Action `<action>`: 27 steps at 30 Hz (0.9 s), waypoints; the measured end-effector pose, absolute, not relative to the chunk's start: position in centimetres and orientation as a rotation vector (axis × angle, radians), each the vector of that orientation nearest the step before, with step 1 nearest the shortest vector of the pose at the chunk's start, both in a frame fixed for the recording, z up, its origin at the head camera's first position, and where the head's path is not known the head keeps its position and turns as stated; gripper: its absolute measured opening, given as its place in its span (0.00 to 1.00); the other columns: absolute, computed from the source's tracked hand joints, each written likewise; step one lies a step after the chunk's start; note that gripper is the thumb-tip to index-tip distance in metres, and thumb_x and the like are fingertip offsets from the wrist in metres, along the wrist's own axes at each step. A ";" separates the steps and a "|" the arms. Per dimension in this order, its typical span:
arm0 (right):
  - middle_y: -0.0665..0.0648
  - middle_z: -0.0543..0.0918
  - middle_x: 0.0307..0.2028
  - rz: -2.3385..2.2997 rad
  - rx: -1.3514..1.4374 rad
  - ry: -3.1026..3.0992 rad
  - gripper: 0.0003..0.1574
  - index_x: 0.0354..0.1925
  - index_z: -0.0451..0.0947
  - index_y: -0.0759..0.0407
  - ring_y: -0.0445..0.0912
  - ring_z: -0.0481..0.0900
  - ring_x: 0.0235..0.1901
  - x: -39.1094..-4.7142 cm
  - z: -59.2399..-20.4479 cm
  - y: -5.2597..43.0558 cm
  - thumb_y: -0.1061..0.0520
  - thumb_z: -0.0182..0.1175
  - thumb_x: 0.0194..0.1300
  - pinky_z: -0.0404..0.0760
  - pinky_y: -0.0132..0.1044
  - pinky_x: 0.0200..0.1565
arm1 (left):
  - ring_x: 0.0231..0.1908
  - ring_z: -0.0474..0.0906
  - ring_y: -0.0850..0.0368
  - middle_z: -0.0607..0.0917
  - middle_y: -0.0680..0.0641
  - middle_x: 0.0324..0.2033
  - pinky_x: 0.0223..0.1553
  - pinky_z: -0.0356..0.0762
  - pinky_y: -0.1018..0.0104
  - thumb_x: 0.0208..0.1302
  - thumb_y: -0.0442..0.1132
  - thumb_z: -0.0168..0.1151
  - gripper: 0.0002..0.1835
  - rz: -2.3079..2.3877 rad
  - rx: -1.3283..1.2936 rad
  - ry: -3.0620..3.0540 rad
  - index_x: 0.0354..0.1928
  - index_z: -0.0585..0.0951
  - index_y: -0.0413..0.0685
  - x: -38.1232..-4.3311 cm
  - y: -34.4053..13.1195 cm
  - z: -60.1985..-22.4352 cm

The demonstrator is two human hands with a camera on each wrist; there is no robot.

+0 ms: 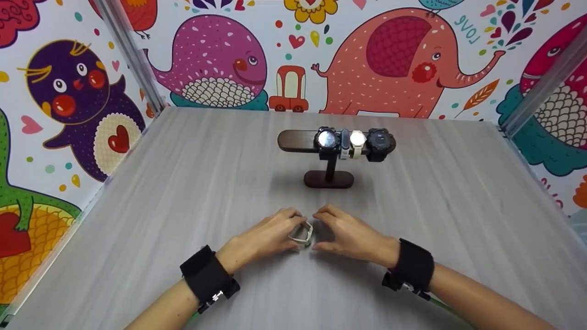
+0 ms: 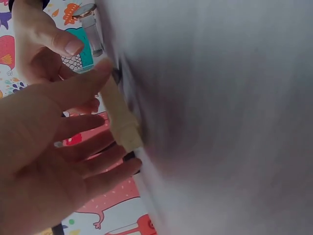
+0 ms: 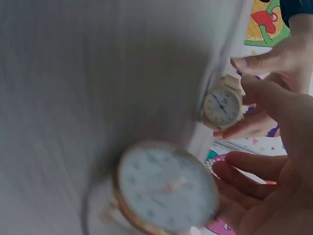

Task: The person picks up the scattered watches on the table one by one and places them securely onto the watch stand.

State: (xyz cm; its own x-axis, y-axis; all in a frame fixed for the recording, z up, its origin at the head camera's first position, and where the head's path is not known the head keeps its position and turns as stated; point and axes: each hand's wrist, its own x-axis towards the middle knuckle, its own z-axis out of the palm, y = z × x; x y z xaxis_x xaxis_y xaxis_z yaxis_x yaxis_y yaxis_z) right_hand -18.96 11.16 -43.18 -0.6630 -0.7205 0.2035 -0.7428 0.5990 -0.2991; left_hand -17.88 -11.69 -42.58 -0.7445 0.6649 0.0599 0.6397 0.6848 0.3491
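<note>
- Cream watch point(image 3: 222, 106): between the hands, over the tabletop point(image 1: 220, 160), well in from left and right edges; contact with surface unclear.
- Left hand point(image 1: 268, 231): thumb and fingers about cream watch; cannot tell if grasping.
- Right hand point(image 1: 351, 236): released, just beside it.
- Copper-rimmed watch point(image 3: 168, 186): near right hand, blurred.
- Stand point(image 1: 298, 140): toward far edge, bearing four watches point(image 1: 326, 139).

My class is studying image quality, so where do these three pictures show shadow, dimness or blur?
Head view: bright, with soft shadows on the table around the watch stand; left wrist view: dim and greyish, the cream watch strap soft-edged; right wrist view: also dim, the large nearest wristwatch blurred and its dial markings smeared, the farther wristwatch crisper.
</note>
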 end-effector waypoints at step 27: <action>0.54 0.82 0.44 0.751 1.087 -2.823 0.26 0.49 0.81 0.62 0.48 0.83 0.44 -18.7 -42.4 10.6 0.53 0.75 0.55 0.87 0.42 0.46 | 0.49 0.80 0.49 0.84 0.44 0.46 0.51 0.84 0.56 0.59 0.41 0.73 0.20 0.700 0.923 2.921 0.51 0.81 0.41 -17.7 -10.0 -42.1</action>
State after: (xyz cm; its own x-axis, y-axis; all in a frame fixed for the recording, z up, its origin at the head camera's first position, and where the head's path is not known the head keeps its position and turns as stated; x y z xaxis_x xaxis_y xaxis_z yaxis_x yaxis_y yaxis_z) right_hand -18.68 10.63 -42.36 -0.7566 -0.6255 0.1904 -0.6375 0.6409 -0.4276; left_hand -17.74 -9.97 -42.14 -0.8276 0.5457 0.1316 0.5462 0.7285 0.4136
